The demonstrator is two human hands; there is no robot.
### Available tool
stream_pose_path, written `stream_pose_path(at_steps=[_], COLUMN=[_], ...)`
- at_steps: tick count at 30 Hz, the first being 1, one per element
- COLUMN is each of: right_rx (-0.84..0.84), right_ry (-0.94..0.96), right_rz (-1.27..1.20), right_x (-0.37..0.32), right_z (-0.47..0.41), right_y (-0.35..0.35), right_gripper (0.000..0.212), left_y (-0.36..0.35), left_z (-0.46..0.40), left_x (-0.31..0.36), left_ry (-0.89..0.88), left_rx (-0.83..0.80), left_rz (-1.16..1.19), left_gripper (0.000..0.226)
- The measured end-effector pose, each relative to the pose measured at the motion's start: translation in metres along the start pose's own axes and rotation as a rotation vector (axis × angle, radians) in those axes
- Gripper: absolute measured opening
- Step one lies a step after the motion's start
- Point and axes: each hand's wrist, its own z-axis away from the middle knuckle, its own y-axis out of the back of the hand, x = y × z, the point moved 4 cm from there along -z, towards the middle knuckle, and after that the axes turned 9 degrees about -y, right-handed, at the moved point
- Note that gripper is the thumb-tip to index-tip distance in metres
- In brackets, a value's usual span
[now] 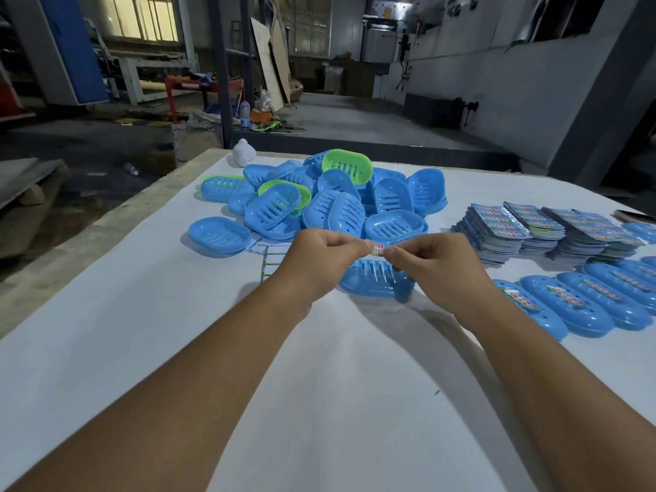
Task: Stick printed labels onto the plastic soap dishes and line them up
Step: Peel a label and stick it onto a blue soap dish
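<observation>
Glossy printed label (378, 248) over slotted oval dish (372, 278)

A white table (337, 403) carries everything. Just under the two hands (319, 264) lies a single blue soap dish (376, 284), flat on the surface. Beyond the hands sits a loose heap of blue and green dishes (319, 197), with one blue dish (219, 236) lying apart to the left of it. A used label backing sheet (271, 259) lies beside the left hand. To the right of the right hand (436, 268), stacks of printed labels (539, 232) stand near a row of labelled blue dishes (596, 300). A small white object (244, 152) rests at the far edge.
</observation>
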Motion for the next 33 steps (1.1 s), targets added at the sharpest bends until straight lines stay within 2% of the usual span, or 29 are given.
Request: stream_pose_path(at_steps=[10, 15, 20, 25, 33], right_rx=[0.005, 0.021, 0.056, 0.087, 0.115], right_ry=[-0.121, -0.178, -0.104, -0.132, -0.099], right_rz=[-0.036, -0.056, 0.104, 0.221, 0.355], right_x=[0.006, 0.01, 0.011, 0.015, 0.013], right_z=[-0.006, -0.009, -0.008, -0.011, -0.012], right_y=[0.003, 0.006, 0.001, -0.004, -0.008], right_gripper=[0.028, 0.034, 0.054, 0.044, 0.042], left_y=[-0.001, 0.001, -0.003, -0.004, -0.008], left_z=[-0.006, -0.007, -0.006, -0.007, -0.008], left_x=[-0.007, -0.006, -0.008, -0.004, -0.003], left_ry=[0.044, -0.092, -0.148, -0.178, -0.234], left_rx=[-0.01, 0.053, 0.116, 0.167, 0.14], left_rz=[0.049, -0.185, -0.414, -0.709, -0.844], left_gripper=[0.018, 0.022, 0.029, 0.028, 0.028])
